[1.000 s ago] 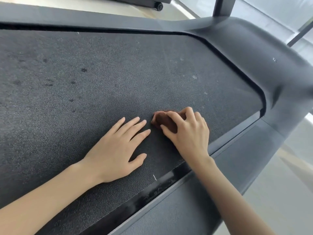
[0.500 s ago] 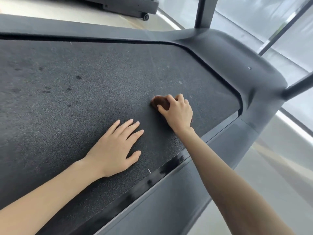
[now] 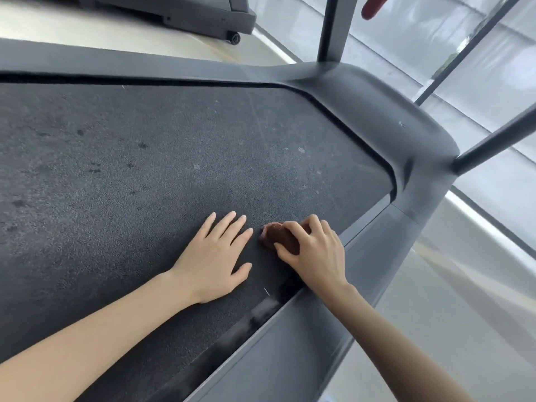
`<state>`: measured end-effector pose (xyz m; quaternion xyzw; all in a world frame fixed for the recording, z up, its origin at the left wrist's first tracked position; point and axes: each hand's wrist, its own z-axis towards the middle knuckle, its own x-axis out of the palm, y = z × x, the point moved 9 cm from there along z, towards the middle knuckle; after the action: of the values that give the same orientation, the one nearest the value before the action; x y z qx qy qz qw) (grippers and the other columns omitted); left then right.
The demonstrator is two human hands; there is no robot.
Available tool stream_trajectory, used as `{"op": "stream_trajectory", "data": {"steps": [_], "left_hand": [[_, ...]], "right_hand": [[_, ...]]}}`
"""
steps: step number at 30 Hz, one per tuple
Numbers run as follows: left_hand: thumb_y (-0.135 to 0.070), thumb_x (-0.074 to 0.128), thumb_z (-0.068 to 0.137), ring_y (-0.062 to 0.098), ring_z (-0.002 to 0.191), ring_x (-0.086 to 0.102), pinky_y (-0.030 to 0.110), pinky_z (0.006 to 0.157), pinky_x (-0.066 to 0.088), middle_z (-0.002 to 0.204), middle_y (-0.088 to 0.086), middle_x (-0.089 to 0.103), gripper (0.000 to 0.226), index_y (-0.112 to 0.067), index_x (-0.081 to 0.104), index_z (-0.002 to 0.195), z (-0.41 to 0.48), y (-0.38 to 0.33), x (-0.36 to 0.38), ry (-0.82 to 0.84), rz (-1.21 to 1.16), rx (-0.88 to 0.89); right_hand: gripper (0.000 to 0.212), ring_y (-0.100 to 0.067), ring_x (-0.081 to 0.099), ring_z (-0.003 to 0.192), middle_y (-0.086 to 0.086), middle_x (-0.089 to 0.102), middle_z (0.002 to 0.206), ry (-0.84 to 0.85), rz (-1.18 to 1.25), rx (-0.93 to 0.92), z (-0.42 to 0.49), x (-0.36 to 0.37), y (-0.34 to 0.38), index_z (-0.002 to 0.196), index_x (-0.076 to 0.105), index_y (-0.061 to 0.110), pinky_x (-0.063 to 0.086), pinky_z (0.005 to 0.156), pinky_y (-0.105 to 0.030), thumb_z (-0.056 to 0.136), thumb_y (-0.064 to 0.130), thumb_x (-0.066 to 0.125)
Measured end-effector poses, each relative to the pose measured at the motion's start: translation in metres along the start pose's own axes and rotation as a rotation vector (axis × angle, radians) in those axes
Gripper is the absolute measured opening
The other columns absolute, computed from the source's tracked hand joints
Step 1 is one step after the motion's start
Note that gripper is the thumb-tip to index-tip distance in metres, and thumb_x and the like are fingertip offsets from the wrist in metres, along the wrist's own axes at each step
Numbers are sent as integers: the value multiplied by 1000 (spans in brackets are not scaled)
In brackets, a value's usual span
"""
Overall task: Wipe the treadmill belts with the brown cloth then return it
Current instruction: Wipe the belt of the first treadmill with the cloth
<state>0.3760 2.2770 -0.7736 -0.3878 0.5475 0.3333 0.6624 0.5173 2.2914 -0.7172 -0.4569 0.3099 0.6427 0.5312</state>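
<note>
The dark textured treadmill belt (image 3: 145, 184) fills most of the view, with several small dark and pale spots on it. My right hand (image 3: 316, 253) grips a bunched brown cloth (image 3: 280, 236) and presses it onto the belt near the right side rail. Most of the cloth is hidden under my fingers. My left hand (image 3: 214, 256) lies flat on the belt with straight fingers, just left of the cloth and not touching it.
A grey side rail (image 3: 290, 338) runs along the belt's right edge. The motor hood (image 3: 377, 111) curves round the far end, with two dark uprights (image 3: 333, 27) rising from it. Another treadmill's base (image 3: 203, 15) stands on the floor beyond. Windows are at right.
My right hand pushed the cloth forward along the belt, then drew it back beside my left hand. The left hand has stayed flat in place.
</note>
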Motion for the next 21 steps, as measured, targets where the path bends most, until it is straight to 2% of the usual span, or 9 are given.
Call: {"op": "stream_trajectory", "data": {"steps": [4, 5, 9, 17, 21], "left_hand": [[-52, 20, 85, 25, 142, 22, 49, 116, 15, 152, 5, 31, 72, -12, 38, 142, 11, -4, -1, -11, -5, 28], [-53, 20, 85, 24, 142, 21, 49, 116, 14, 152, 4, 30, 72, -13, 37, 143, 16, -5, 0, -3, -8, 31], [-54, 22, 91, 17, 145, -2, 43, 117, -5, 159, -3, 5, 68, -20, 13, 150, 47, -6, 7, -21, -12, 24], [-51, 26, 93, 13, 144, -5, 43, 117, -7, 158, -6, 3, 65, -22, 12, 150, 112, -16, 18, -27, -49, 39], [-52, 23, 94, 12, 144, -7, 42, 117, -7, 158, -7, 1, 65, -23, 10, 150, 135, -18, 20, -26, -35, 13]], "right_hand": [[31, -28, 57, 80, -7, 55, 84, -38, 99, 131, 31, 20, -29, 96, 71, 25, 51, 63, -36, 73, 46, 72], [33, -27, 57, 85, -7, 54, 87, -8, 105, 167, 41, 29, -38, 100, 70, 26, 50, 66, -36, 75, 48, 69], [37, -27, 53, 96, -7, 53, 97, 17, 73, 183, 91, 56, -76, 109, 65, 27, 45, 73, -36, 81, 51, 63], [43, -37, 52, 102, -15, 53, 107, 31, 26, 338, 187, 107, -199, 116, 62, 21, 44, 79, -41, 84, 50, 60], [42, -38, 54, 98, -15, 55, 106, 55, 27, 364, 195, 106, -203, 113, 63, 18, 44, 77, -40, 84, 48, 58]]}}
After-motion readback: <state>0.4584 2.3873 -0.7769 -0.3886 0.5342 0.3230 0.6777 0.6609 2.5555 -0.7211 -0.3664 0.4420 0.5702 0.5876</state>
